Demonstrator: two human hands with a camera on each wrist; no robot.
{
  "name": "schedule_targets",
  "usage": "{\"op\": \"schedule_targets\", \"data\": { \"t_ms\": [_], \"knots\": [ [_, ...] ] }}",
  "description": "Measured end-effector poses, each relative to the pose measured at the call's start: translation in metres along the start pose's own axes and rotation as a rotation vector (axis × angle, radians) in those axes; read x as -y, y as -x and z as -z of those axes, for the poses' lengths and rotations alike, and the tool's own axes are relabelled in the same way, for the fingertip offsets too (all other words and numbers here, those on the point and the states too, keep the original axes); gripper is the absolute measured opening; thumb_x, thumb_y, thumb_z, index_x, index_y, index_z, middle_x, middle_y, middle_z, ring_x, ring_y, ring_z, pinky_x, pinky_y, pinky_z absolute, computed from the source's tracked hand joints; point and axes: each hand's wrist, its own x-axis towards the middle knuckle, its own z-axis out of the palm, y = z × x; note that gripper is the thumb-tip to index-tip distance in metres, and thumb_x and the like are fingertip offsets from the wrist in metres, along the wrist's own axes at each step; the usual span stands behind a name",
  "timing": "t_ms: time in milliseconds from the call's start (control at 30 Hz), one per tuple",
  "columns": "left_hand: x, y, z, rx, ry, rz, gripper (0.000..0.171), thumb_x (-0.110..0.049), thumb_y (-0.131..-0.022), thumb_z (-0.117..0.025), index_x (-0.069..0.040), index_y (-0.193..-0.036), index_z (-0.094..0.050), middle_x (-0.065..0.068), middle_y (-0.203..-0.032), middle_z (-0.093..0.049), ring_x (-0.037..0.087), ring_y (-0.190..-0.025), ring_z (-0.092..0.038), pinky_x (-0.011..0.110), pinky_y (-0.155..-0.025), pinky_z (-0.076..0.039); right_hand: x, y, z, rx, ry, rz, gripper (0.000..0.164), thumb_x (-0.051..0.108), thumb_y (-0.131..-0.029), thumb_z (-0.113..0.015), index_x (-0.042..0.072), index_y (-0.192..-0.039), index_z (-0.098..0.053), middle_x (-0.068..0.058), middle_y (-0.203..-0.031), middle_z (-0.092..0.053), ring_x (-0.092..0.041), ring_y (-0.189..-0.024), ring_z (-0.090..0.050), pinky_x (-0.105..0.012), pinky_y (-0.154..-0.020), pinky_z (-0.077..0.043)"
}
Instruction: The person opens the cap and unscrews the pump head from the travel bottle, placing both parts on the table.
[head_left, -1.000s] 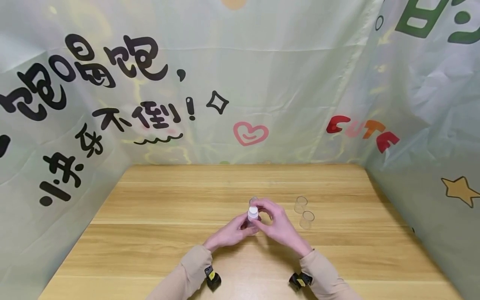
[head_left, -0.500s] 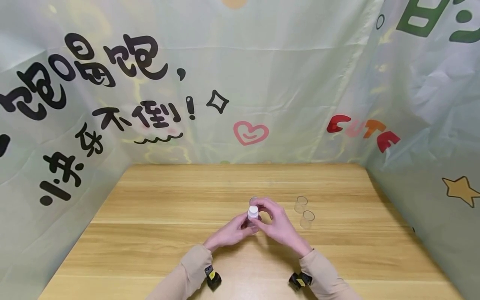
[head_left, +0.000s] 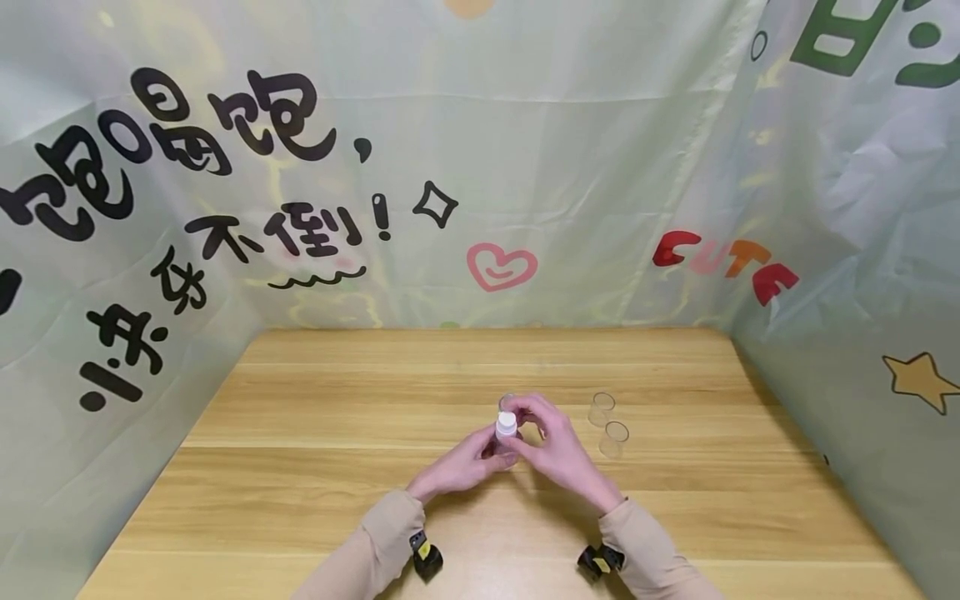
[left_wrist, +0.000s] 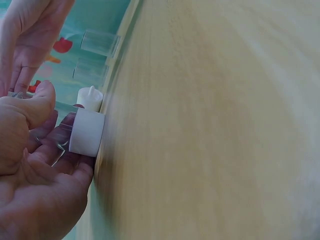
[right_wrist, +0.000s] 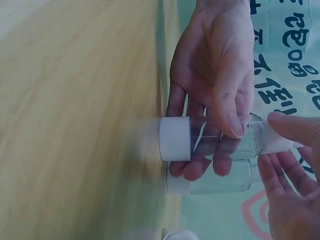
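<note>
My left hand (head_left: 467, 459) holds a small clear bottle (right_wrist: 240, 145) upright, its fingers and thumb round the body. The bottle's white base (left_wrist: 87, 132) is close to the tabletop; I cannot tell whether it touches. At the top, my right hand (head_left: 558, 446) pinches the white pump top (head_left: 507, 423) between thumb and fingers. Just behind it stands a second clear bottle (right_wrist: 220, 183) with a white base, mostly hidden by the hands in the head view. A loose white piece with a small spout (left_wrist: 90, 98) sits on the table beyond the held bottle.
Two clear cylinders (head_left: 602, 410), (head_left: 613, 442) stand on the wooden table (head_left: 337, 467) to the right of my right hand. Printed cloth walls (head_left: 585, 167) enclose the table's back and sides.
Both hands keep their places round the bottle. The white pump top looks turned slightly, with a small projection now showing at its left.
</note>
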Motion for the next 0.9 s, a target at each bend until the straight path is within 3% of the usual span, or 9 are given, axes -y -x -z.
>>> {"op": "schedule_targets", "data": {
  "t_ms": [200, 400, 533, 767, 900],
  "knots": [
    [0.0003, 0.0015, 0.0011, -0.005, -0.007, -0.001, 0.054, -0.024, -0.103, -0.057, -0.006, -0.151, -0.041, 0.014, -0.150, -0.053, 0.031, -0.141, -0.048, 0.048, -0.121, -0.037, 0.0011, 0.0016, 0.0023, 0.032, -0.014, 0.000, 0.052, -0.011, -0.079, -0.076, -0.001, -0.127, -0.061, -0.020, -0.124, -0.065, -0.022, -0.114, -0.064, -0.036, -0.105, -0.054],
    [0.0005, 0.0002, 0.0004, -0.009, -0.003, 0.009, 0.055, -0.024, -0.102, -0.058, -0.011, -0.153, -0.040, 0.010, -0.152, -0.051, 0.026, -0.141, -0.048, 0.043, -0.121, -0.037, -0.0001, 0.0002, -0.0016, -0.047, -0.045, 0.022, 0.046, -0.009, -0.077, -0.079, -0.002, -0.119, -0.061, -0.018, -0.115, -0.066, -0.024, -0.099, -0.064, -0.029, -0.092, -0.059],
    [-0.0002, 0.0003, -0.0002, -0.007, -0.004, 0.013, 0.059, -0.026, -0.102, -0.058, -0.015, -0.156, -0.036, 0.008, -0.158, -0.045, 0.023, -0.143, -0.046, 0.042, -0.122, -0.035, -0.0011, 0.0009, -0.0017, -0.052, -0.052, 0.013, 0.042, -0.009, -0.077, -0.079, -0.001, -0.115, -0.063, -0.018, -0.112, -0.067, -0.022, -0.095, -0.065, -0.026, -0.088, -0.059],
    [-0.0010, 0.0013, 0.0008, -0.008, -0.020, 0.018, 0.058, -0.025, -0.102, -0.058, -0.010, -0.154, -0.037, 0.011, -0.154, -0.049, 0.028, -0.141, -0.048, 0.048, -0.121, -0.036, 0.0007, 0.0017, 0.0016, 0.013, -0.073, 0.019, 0.042, -0.012, -0.080, -0.074, -0.002, -0.119, -0.063, -0.022, -0.122, -0.065, -0.024, -0.115, -0.064, -0.028, -0.104, -0.054],
    [0.0002, 0.0004, 0.0004, -0.009, -0.034, 0.006, 0.053, -0.024, -0.103, -0.057, -0.006, -0.151, -0.042, 0.014, -0.149, -0.053, 0.031, -0.141, -0.048, 0.049, -0.121, -0.036, -0.0017, 0.0026, -0.0006, -0.005, -0.062, 0.044, 0.045, -0.010, -0.081, -0.075, -0.002, -0.123, -0.061, -0.022, -0.122, -0.064, -0.022, -0.113, -0.064, -0.029, -0.104, -0.054]
  ]
}}
